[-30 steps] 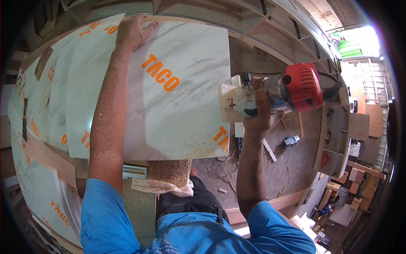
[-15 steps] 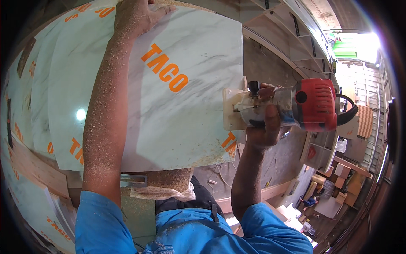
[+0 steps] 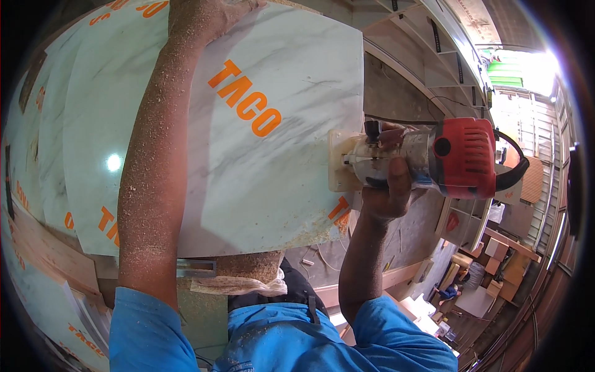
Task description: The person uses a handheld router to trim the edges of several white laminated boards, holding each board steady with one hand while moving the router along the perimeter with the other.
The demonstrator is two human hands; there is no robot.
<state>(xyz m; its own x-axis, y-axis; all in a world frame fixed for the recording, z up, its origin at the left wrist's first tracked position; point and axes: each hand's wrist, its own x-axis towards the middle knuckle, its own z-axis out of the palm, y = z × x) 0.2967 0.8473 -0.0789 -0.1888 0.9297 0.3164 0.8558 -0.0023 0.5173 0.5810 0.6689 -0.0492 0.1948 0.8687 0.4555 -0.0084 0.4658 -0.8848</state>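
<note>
In my right hand point(image 3: 396, 177) is a red and silver trim router point(image 3: 465, 158), lying sideways, my fingers and thumb wrapped round its metal body. Its pale square base plate point(image 3: 343, 160) overlaps the right edge of a white marble-patterned panel point(image 3: 279, 180) with orange lettering. My left hand point(image 3: 207, 22) lies at the panel's far edge, one digit stretched out to the right; the other fingers are largely cut off by the frame. The router's bit is hidden. Sawdust coats my left forearm and speckles the panel's near right corner.
More marble-patterned sheets point(image 3: 52, 155) lie under and left of the panel. A whitish cloth point(image 3: 242, 284) hangs at the near edge, by my waist. A cord runs from the router. Open shelving point(image 3: 427, 46) stands at far right; boxes and offcuts point(image 3: 496, 260) lie farther right.
The view has shifted slightly, with the panel's right edge appearing a little farther right and the left hand higher in the frame. The router's back end sits slightly lower. Both hands keep their places.
</note>
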